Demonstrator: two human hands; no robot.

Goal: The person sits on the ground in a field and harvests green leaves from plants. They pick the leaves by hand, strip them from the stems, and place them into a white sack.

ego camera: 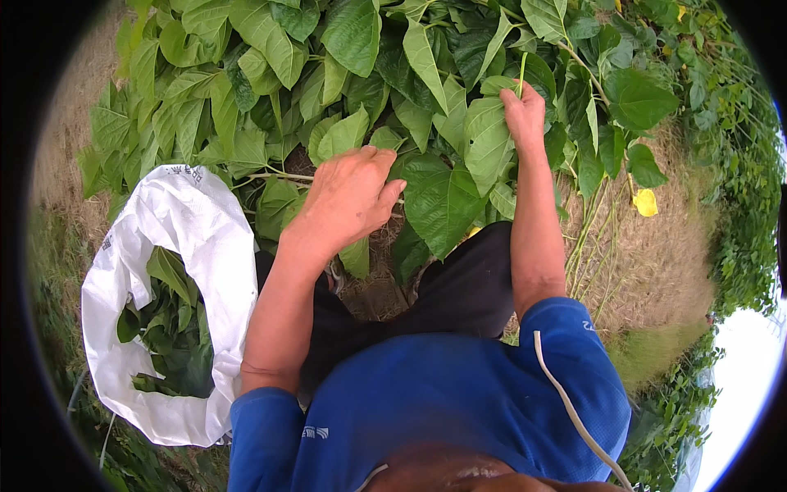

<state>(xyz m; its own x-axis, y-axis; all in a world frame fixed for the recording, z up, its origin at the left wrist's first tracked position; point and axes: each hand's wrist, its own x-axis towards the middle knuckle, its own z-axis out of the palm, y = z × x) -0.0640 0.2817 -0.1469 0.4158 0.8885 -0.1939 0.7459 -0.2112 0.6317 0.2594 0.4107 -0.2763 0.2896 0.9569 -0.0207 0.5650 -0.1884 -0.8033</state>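
Broad green leaves on cut leafy branches (270, 176) lie heaped before me. My left hand (353, 190) is over the near side of the heap, its back to the camera and its fingers bent; whether it grips anything underneath is hidden. Farther right, my right hand (525, 114) pinches a green leaf (489, 138), whose pale stalk sticks up past the thumb. At my left stands a white woven plastic sack (230, 240) with its rim rolled outward, and picked green leaves (178, 338) lie inside.
Bare leafless green stems (593, 246) lie on dry straw-covered ground (661, 270) at the right, near a yellow leaf (645, 202). Leafy plants (747, 203) grow along the far right. My knees in dark trousers (470, 277) are close to the heap's near edge.
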